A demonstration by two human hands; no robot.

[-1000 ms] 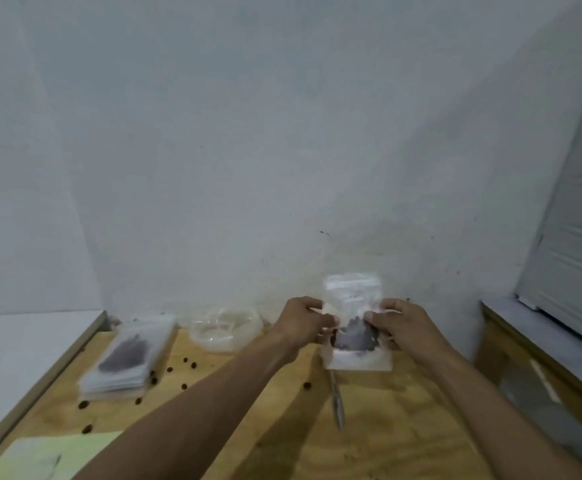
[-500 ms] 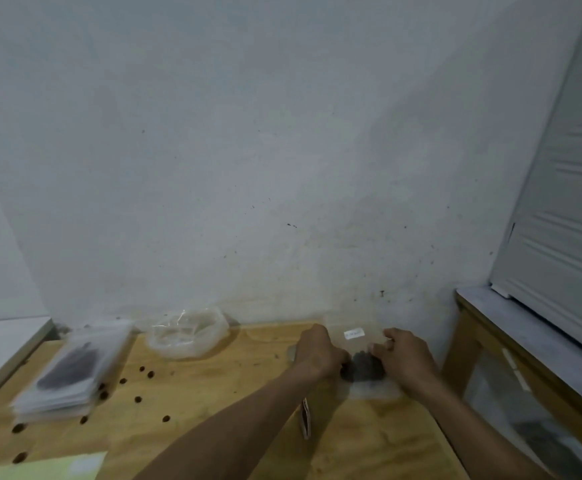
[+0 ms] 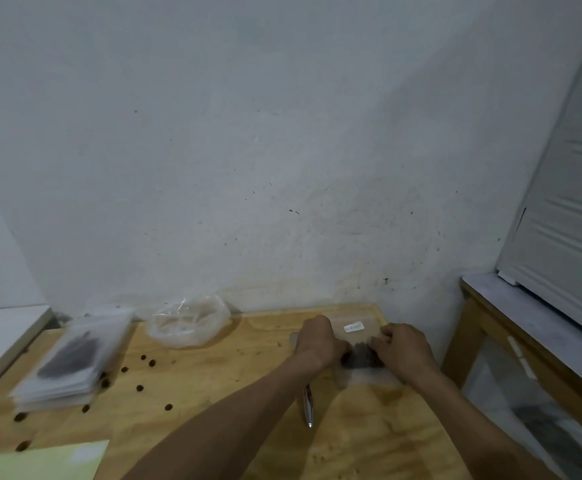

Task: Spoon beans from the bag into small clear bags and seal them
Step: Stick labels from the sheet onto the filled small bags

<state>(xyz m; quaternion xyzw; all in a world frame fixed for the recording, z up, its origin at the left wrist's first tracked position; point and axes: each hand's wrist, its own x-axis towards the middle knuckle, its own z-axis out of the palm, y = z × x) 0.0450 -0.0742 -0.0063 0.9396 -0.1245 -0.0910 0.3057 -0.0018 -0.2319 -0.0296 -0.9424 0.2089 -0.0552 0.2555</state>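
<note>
Wooden tabletop [image 3: 213,393] runs up to a bare grey wall. At its far right, a small clear bag [image 3: 362,355] of dark beans lies flat; the left hand [image 3: 320,342] and right hand [image 3: 402,351] pinch its two sides with curled fingers. Just nearer than the bag, a spoon [image 3: 308,407] is half hidden under the left forearm. Far left of the bag sits a blurred stack of filled bags [image 3: 71,365], and between them a crumpled plastic bag [image 3: 187,322], seemingly empty.

The bench [image 3: 234,396] is pale yellow wood with visible grain, dotted with dark brown beans [image 3: 139,388] at lower left. The clear small bag [image 3: 360,341] holds a dark mass and carries a white label [image 3: 354,327]; the wall [image 3: 282,133] is grey-white with dark specks.
</note>
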